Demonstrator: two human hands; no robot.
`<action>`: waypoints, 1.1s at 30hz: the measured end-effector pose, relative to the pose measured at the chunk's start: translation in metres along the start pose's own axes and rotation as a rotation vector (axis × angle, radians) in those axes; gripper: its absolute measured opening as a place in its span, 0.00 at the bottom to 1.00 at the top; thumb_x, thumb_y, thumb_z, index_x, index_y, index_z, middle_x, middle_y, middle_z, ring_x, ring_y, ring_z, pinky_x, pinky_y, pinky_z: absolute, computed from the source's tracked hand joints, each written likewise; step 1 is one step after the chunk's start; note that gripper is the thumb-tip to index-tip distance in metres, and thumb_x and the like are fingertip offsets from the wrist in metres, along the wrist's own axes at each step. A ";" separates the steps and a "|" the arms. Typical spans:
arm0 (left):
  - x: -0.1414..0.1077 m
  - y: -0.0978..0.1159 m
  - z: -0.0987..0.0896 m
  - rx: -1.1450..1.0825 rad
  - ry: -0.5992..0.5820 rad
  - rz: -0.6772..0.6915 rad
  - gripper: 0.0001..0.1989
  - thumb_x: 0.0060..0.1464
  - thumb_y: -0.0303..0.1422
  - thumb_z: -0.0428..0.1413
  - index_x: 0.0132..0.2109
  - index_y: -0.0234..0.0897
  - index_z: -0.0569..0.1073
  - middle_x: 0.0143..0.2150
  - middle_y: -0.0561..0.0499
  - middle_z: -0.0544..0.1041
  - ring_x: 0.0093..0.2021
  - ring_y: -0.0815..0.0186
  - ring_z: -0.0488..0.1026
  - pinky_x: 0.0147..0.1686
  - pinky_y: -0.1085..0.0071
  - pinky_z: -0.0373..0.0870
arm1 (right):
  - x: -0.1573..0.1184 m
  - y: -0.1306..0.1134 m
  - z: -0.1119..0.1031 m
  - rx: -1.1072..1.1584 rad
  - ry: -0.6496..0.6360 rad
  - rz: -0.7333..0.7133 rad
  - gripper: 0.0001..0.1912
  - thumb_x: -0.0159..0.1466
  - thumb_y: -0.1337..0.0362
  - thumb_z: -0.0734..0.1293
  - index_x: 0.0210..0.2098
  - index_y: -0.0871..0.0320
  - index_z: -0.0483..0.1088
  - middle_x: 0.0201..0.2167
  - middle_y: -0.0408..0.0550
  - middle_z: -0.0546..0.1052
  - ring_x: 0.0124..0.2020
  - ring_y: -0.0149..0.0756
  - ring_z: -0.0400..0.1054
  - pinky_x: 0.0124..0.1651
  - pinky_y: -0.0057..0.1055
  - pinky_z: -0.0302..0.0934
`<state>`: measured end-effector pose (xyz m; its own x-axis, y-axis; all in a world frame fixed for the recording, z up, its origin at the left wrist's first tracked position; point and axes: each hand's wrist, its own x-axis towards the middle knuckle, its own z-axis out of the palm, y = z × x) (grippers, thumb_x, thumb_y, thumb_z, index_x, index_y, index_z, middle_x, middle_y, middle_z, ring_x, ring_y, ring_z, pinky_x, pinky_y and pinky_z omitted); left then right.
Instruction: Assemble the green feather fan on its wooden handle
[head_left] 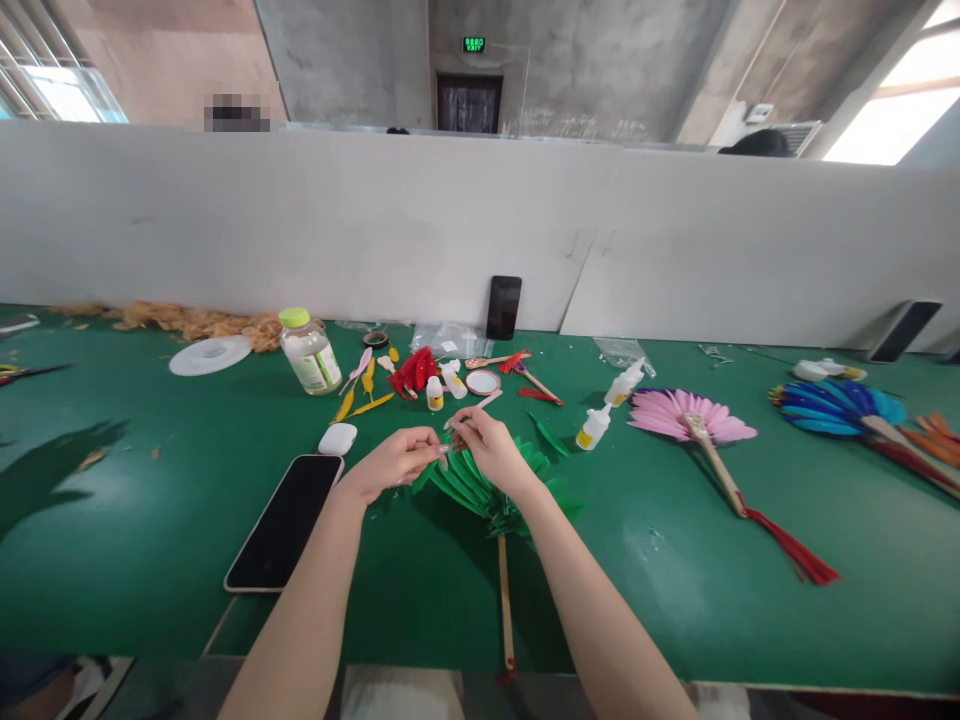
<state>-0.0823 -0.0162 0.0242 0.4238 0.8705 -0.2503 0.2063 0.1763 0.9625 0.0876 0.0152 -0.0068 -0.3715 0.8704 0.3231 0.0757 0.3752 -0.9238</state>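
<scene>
My left hand is closed in a pinch, its fingertips meeting those of my right hand above the green feather fan. Something small and shiny shows between the fingertips, too small to name. My right hand is also closed, and a thin pale pink stick juts out above its fingers. The fan lies on the table with its wooden handle toward me; my right hand and forearm hide part of its feathers. A loose green feather lies to the right of the fan.
Two glue bottles stand right of my hands, before a pink feather fan and a blue one. Left are a phone, a white case and a green-lidded jar. Red feathers lie beyond; a white partition rises behind.
</scene>
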 end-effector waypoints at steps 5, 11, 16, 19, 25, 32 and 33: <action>0.000 0.001 0.001 0.018 0.011 0.019 0.14 0.52 0.43 0.52 0.30 0.36 0.64 0.15 0.63 0.49 0.15 0.77 0.44 0.15 0.77 0.41 | -0.001 -0.001 0.001 -0.073 0.047 -0.027 0.06 0.64 0.65 0.56 0.35 0.57 0.63 0.25 0.45 0.72 0.28 0.32 0.69 0.34 0.28 0.64; -0.001 0.003 0.002 0.015 -0.002 0.021 0.14 0.52 0.43 0.53 0.29 0.36 0.65 0.16 0.62 0.49 0.16 0.77 0.44 0.16 0.77 0.41 | 0.001 -0.002 -0.003 -0.079 0.108 -0.017 0.09 0.65 0.63 0.55 0.36 0.57 0.65 0.25 0.46 0.73 0.28 0.33 0.70 0.35 0.29 0.65; -0.001 0.000 0.001 0.000 0.002 0.011 0.13 0.52 0.42 0.52 0.30 0.36 0.65 0.15 0.63 0.49 0.15 0.77 0.44 0.15 0.77 0.41 | 0.001 -0.007 -0.007 0.040 0.040 0.004 0.10 0.64 0.61 0.58 0.40 0.58 0.65 0.25 0.44 0.73 0.28 0.32 0.69 0.34 0.27 0.64; 0.000 -0.001 0.001 -0.022 0.005 0.008 0.13 0.53 0.41 0.52 0.30 0.36 0.64 0.16 0.63 0.48 0.15 0.77 0.44 0.16 0.77 0.41 | -0.001 -0.010 -0.005 0.030 -0.040 0.004 0.11 0.63 0.61 0.59 0.42 0.58 0.64 0.22 0.41 0.71 0.26 0.30 0.67 0.34 0.27 0.64; -0.002 0.002 0.002 0.013 -0.025 0.020 0.14 0.52 0.43 0.52 0.30 0.35 0.65 0.16 0.62 0.49 0.16 0.77 0.44 0.16 0.76 0.41 | -0.001 -0.010 -0.003 0.008 -0.033 -0.003 0.07 0.63 0.62 0.58 0.36 0.58 0.64 0.22 0.42 0.70 0.26 0.30 0.67 0.33 0.27 0.63; -0.001 0.002 0.002 -0.005 0.005 0.014 0.14 0.51 0.43 0.53 0.29 0.35 0.65 0.16 0.62 0.48 0.15 0.77 0.44 0.16 0.77 0.41 | -0.001 -0.008 -0.003 -0.062 0.012 -0.041 0.09 0.65 0.62 0.55 0.33 0.57 0.63 0.23 0.44 0.71 0.24 0.32 0.66 0.32 0.27 0.62; -0.001 0.002 0.002 -0.013 0.006 0.012 0.14 0.51 0.43 0.53 0.29 0.36 0.65 0.16 0.62 0.48 0.15 0.77 0.44 0.15 0.77 0.41 | -0.001 -0.008 -0.003 -0.074 0.016 -0.048 0.09 0.65 0.62 0.54 0.34 0.57 0.63 0.23 0.45 0.71 0.24 0.32 0.66 0.32 0.27 0.62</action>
<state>-0.0807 -0.0179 0.0266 0.4206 0.8755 -0.2377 0.1895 0.1714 0.9668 0.0905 0.0119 0.0010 -0.3613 0.8558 0.3703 0.1270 0.4386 -0.8897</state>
